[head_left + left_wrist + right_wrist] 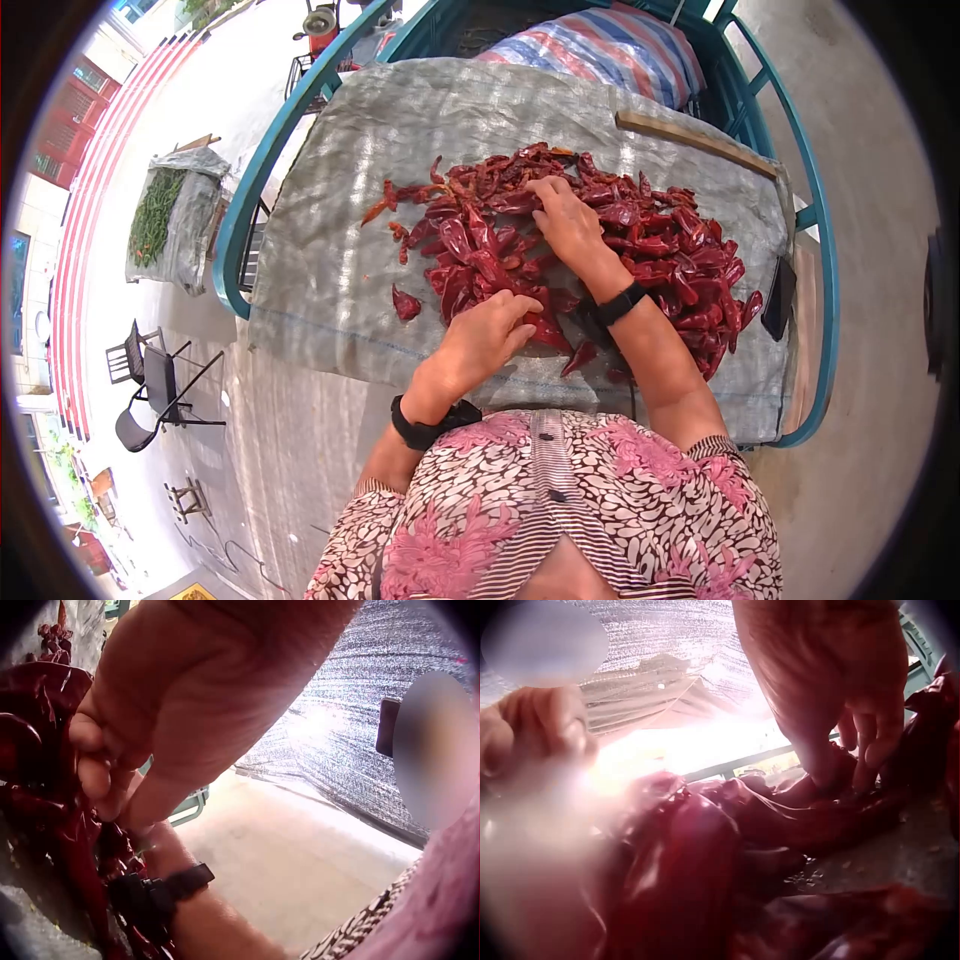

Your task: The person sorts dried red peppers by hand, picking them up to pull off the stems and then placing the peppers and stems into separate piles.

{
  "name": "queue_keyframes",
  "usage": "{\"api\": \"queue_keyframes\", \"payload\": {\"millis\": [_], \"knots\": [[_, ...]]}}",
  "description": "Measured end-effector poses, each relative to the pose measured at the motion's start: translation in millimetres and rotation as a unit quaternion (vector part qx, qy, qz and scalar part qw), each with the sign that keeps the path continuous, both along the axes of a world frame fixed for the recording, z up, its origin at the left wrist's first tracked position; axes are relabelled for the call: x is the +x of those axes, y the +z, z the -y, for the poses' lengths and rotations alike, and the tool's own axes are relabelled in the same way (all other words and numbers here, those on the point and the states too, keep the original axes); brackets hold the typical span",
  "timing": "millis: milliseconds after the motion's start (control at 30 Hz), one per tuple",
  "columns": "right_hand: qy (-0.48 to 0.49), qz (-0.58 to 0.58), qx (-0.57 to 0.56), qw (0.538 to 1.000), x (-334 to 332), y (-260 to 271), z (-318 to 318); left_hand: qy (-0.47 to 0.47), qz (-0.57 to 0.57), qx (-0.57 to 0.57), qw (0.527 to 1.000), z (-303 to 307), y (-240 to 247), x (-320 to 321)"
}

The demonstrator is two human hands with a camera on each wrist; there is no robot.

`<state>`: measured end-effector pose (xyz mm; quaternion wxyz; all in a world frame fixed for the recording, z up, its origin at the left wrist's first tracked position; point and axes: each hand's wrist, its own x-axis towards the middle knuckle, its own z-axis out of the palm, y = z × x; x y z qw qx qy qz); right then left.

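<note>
A broad heap of glossy, wrinkled dried red chili peppers [690,270] lies on a grey woven sheet [330,220]. At the heap's near edge is my left hand [485,335], its fingers curled at a red pepper [546,332]; in the left wrist view a long red pepper [79,859] hangs below those fingers. My right hand [568,225] reaches into the middle of the heap. In the right wrist view its thumb and fingers pinch a dark red pepper [840,769], fingertips partly hidden among the peppers. Both wrists wear black bands.
The sheet covers the bed of a teal metal-railed cart [822,300]. A wooden strip [690,142] lies along its far side, before a striped bag [610,50]. A black flat object [779,298] sits at right. Green peppers [155,215] and a folding chair [160,385] stand left.
</note>
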<state>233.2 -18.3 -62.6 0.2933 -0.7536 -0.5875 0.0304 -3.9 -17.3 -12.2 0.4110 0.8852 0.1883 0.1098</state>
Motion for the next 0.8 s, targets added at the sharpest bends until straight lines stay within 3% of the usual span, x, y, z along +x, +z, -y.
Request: {"api": "queue_keyframes", "payload": {"millis": [100, 200, 267, 400, 433, 533, 567, 633, 667, 767, 800], "knots": [[-0.032, -0.037, 0.001, 0.999, -7, 23, 15, 0.050, 0.048, 0.017, 0.997, -2, 5, 2], [-0.038, -0.090, 0.086, 0.991, -15, 44, 41, 0.135, 0.079, 0.038, 0.987, -1, 18, 6], [-0.008, -0.176, 0.078, 0.981, -31, 64, 67, 0.170, 0.116, 0.054, 0.977, 3, 21, 14], [0.006, -0.348, 0.056, 0.936, -66, 81, 108, 0.092, 0.087, 0.178, 0.976, 1, 11, 19], [0.008, -0.346, 0.055, 0.937, -67, 77, 114, 0.079, 0.062, 0.165, 0.981, 3, 13, 18], [-0.014, -0.469, -0.027, 0.883, -56, 75, 131, 0.027, 0.002, 0.165, 0.986, 4, 13, 15], [-0.041, -0.461, -0.025, 0.886, -50, 73, 135, 0.049, 0.007, 0.140, 0.989, 6, 15, 14], [-0.081, -0.211, 0.051, 0.973, -34, 56, 130, 0.115, -0.027, 0.078, 0.990, 9, 28, 18], [-0.101, -0.079, 0.086, 0.988, -28, 49, 124, 0.147, -0.044, 0.048, 0.987, 9, 32, 19], [-0.117, 0.089, 0.086, 0.985, -9, 40, 106, 0.223, -0.010, -0.025, 0.974, -5, 26, 33], [-0.128, 0.106, 0.052, 0.985, -7, 36, 102, 0.225, 0.031, 0.010, 0.974, -6, 22, 33]]}}
